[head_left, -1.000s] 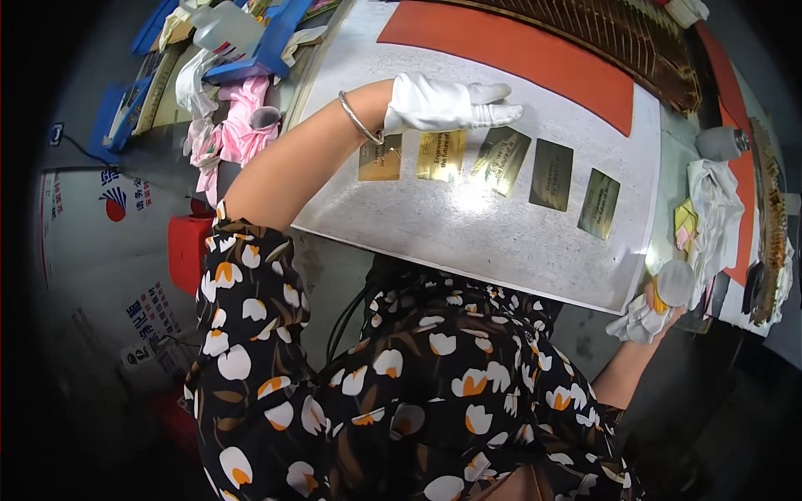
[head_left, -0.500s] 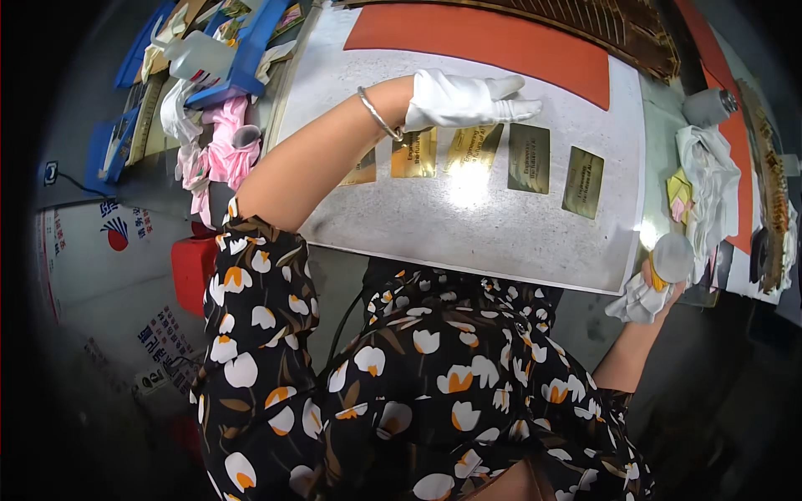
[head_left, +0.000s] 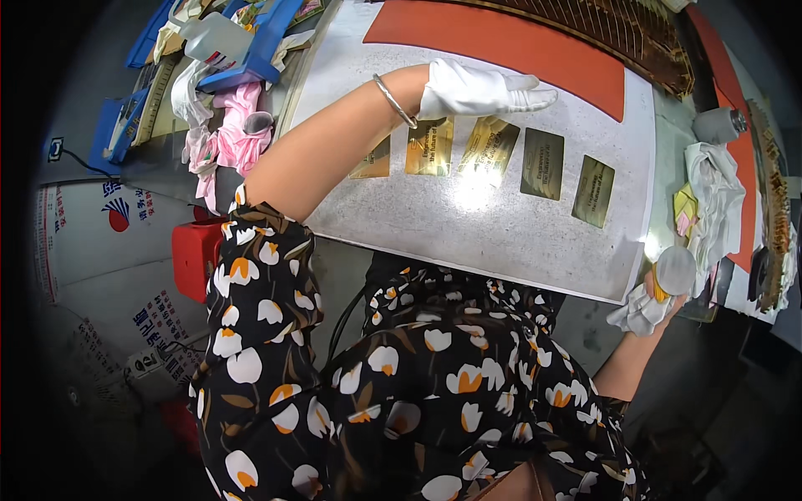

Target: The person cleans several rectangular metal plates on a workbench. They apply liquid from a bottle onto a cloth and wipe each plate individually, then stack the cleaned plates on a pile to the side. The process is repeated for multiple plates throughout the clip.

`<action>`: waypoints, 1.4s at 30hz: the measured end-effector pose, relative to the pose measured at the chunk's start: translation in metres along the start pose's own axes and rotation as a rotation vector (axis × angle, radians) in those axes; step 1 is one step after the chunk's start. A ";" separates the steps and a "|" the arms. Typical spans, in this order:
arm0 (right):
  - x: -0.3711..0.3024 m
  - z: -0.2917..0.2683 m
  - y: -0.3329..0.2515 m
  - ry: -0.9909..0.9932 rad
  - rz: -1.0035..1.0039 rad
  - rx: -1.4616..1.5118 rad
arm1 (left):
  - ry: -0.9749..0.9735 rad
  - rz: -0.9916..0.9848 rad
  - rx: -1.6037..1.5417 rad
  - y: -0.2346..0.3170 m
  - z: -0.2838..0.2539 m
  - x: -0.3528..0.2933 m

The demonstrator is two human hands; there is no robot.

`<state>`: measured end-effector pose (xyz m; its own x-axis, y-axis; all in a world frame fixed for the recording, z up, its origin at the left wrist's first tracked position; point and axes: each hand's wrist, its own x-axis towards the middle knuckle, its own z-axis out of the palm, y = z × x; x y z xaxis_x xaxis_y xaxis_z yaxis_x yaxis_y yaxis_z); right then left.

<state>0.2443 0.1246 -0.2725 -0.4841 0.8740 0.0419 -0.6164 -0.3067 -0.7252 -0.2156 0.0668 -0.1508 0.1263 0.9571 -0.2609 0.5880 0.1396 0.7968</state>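
Note:
My left hand [head_left: 484, 90], in a white glove, stretches across the worktop with its fingers extended together. It hovers over or lies on the white sheet [head_left: 401, 217] just beyond a row of thin gold-coloured metal plates [head_left: 543, 164]; contact cannot be told. The third plate [head_left: 489, 147] lies nearest, with bright glare at its lower edge. Low on the right, my right hand [head_left: 673, 307] is closed on a bunched white cloth [head_left: 640, 316]. A round translucent container top [head_left: 675, 270] with a yellow part below it hides some of its fingers; whether they touch it I cannot tell.
Beyond the plates lies an orange-red strip [head_left: 493, 52]. A grey-white bottle [head_left: 720, 125] and a crumpled white cloth [head_left: 717, 196] are at the right. At the left are blue trays [head_left: 271, 37], a squeeze bottle [head_left: 219, 43] and pink cloths [head_left: 242, 138]. A red box [head_left: 194, 259] stands below.
The whole view has shifted and turned slightly. My left hand has moved a little farther from the plates, uncovering more of the third one. My right hand stays in place with the cloth.

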 end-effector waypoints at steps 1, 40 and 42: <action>0.000 0.010 0.000 -0.003 0.002 -0.034 | -0.005 0.012 -0.009 -0.001 0.000 0.000; 0.115 0.300 0.166 -1.003 -0.113 -1.887 | 0.375 0.021 1.000 -0.085 0.010 -0.098; 0.108 0.301 0.148 -1.110 -0.040 -1.807 | 0.327 0.013 1.011 -0.080 0.004 -0.098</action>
<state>-0.0862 0.0607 -0.1684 -0.9828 0.1285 -0.1325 0.1704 0.9080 -0.3828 -0.2723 -0.0395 -0.1913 0.0042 0.9997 0.0236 0.9979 -0.0027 -0.0640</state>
